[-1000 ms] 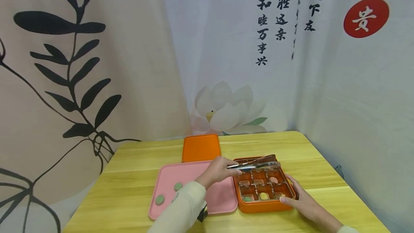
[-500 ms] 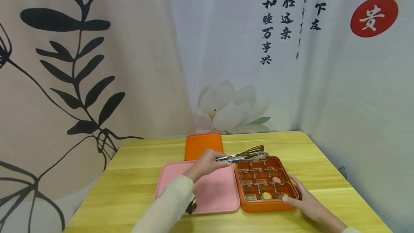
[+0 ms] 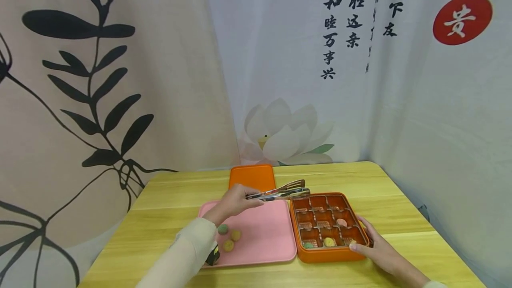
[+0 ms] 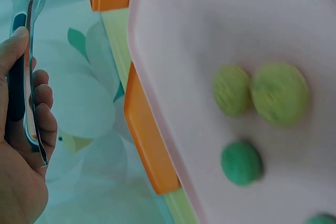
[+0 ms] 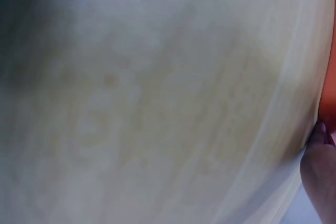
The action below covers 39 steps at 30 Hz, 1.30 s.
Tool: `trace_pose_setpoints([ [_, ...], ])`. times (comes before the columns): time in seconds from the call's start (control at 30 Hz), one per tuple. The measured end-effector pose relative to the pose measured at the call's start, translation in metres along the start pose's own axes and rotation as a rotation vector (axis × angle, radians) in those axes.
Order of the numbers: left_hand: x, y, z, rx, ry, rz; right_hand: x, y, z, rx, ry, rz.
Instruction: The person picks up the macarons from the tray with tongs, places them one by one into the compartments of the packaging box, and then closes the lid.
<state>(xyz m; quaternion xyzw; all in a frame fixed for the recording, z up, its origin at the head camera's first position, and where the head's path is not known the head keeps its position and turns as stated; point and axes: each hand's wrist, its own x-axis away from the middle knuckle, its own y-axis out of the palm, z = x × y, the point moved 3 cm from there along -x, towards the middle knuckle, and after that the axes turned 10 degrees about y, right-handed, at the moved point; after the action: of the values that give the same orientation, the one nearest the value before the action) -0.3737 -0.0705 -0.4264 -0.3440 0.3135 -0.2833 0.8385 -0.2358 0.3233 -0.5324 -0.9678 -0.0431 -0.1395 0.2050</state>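
Note:
My left hand (image 3: 236,199) grips a pair of metal tongs (image 3: 286,191) above the far part of the pink tray (image 3: 268,230). Nothing shows between the slotted tong heads. Small round macaron-like cakes lie on the tray, among them a green one (image 3: 222,229) and two yellow ones (image 3: 235,235); part of the tray is hidden behind my left arm. To its right stands an orange box (image 3: 328,256) with a compartmented insert. A pink cake (image 3: 342,222) and a yellow cake (image 3: 330,242) sit in separate compartments. My right hand (image 3: 378,248) holds the box's near right corner, thumb at the front rim.
An orange lid (image 3: 252,177) lies behind the tray, partly covered by my left hand. Everything stands on a yellow wood-grain table (image 3: 400,217). Printed fabric (image 3: 192,79) hangs behind and at the right side.
My left hand has carried the tongs leftward, from over the box to over the tray. More cakes on the tray are uncovered. My right hand stays at the box.

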Motion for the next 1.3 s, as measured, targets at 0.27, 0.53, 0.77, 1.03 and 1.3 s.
trace_pose_setpoints([
  [0.27, 0.035, -0.017, -0.021, -0.006, -0.061, 0.026, 0.0, 0.001, 0.001, 0.006, 0.003, 0.003],
  [0.53, 0.074, -0.034, -0.04, 0.01, -0.158, 0.079, 0.001, 0.0, 0.002, 0.008, -0.005, -0.003],
  [0.77, 0.112, -0.049, -0.055, 0.021, -0.265, 0.109, 0.0, -0.001, 0.002, -0.032, -0.004, -0.028],
  [1.03, 0.156, -0.066, -0.07, 0.011, -0.286, 0.121, -0.001, -0.001, 0.003, -0.028, -0.02, -0.019],
  [1.3, 0.193, -0.072, -0.083, -0.021, -0.31, 0.11, -0.001, 0.0, 0.002, -0.02, -0.034, -0.015],
])
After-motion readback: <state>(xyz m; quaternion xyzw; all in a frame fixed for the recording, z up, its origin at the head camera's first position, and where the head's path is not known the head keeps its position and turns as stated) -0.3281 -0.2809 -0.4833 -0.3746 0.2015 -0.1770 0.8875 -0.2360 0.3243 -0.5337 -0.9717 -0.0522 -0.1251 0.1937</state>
